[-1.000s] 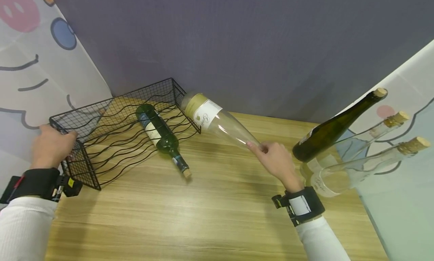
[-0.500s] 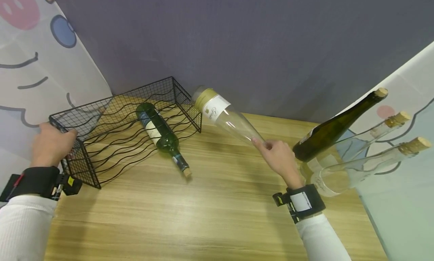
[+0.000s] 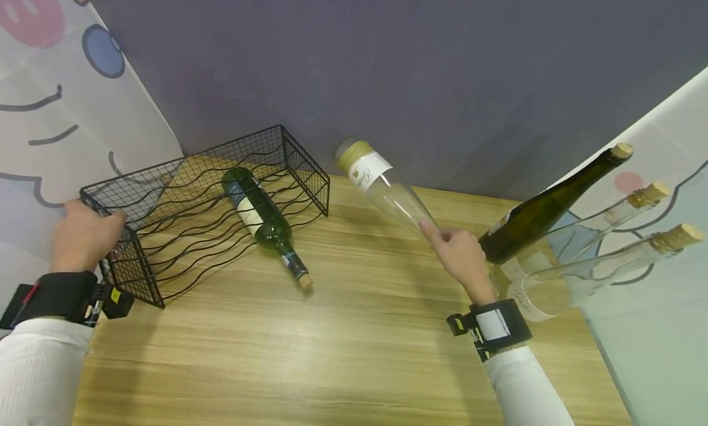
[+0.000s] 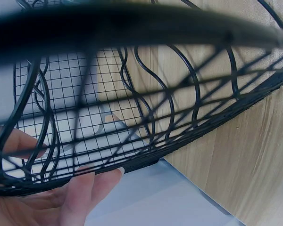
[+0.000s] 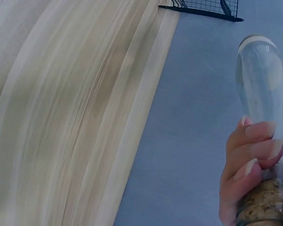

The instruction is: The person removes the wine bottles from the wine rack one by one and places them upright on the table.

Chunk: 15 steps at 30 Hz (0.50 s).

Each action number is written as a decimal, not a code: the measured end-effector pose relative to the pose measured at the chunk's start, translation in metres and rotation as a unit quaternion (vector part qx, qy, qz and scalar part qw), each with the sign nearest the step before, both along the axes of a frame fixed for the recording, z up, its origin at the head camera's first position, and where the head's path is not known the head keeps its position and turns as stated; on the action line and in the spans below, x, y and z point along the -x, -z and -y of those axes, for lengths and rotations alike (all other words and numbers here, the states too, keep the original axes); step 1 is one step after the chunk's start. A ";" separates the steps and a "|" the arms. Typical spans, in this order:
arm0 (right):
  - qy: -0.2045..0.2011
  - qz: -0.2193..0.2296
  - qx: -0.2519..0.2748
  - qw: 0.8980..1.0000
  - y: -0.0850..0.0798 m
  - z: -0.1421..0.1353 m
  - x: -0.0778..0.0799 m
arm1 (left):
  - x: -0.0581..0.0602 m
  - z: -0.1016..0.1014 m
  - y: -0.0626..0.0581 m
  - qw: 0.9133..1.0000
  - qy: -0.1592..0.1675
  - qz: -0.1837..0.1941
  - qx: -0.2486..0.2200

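Observation:
A black wire wine rack (image 3: 204,217) with wavy rods stands at the left, and my left hand (image 3: 85,235) grips its near left end. In the left wrist view, fingers (image 4: 80,195) curl about the mesh edge. One green wine bottle (image 3: 260,220) lies in the rack, its corked neck toward me. My right hand (image 3: 459,254) holds a clear wine bottle (image 3: 387,186) by the neck, base tilted up and away to the left, right of the rack. The right wrist view shows fingers wrapped round this neck just above the cork (image 5: 264,202).
At the right of the wooden table (image 3: 310,352), a dark green bottle (image 3: 544,211) and two clear corked bottles (image 3: 558,284) stand close together. A grey wall (image 3: 398,75) rises behind, with printed sheets (image 3: 44,118) at the sides.
My right hand has moved to the right with the clear bottle, whose base has gone away from the rack's right end. My left hand and the rack have hardly moved.

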State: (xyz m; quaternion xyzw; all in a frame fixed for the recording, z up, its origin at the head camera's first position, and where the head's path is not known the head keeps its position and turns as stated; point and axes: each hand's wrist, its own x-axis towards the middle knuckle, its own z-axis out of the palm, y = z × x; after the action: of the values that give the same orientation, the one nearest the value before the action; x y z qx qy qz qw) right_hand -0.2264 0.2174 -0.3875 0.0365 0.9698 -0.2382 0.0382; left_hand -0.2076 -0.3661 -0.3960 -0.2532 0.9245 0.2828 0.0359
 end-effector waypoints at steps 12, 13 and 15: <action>0.042 -0.008 -0.005 0.999 0.010 -0.007 0.004 | 0.001 0.000 0.001 1.000 0.001 0.000 0.006; 0.045 -0.007 -0.007 0.999 0.011 -0.008 0.004 | 0.001 0.000 0.001 1.000 0.000 0.000 0.006; 0.051 -0.004 -0.008 0.999 0.014 -0.009 0.005 | 0.000 0.000 0.001 1.000 -0.001 0.000 0.004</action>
State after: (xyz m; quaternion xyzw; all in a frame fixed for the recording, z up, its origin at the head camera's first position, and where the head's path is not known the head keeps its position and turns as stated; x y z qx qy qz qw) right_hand -0.2311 0.2267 -0.4011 0.0851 0.9686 -0.2325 0.0219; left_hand -0.2081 -0.3664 -0.3966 -0.2543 0.9254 0.2790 0.0347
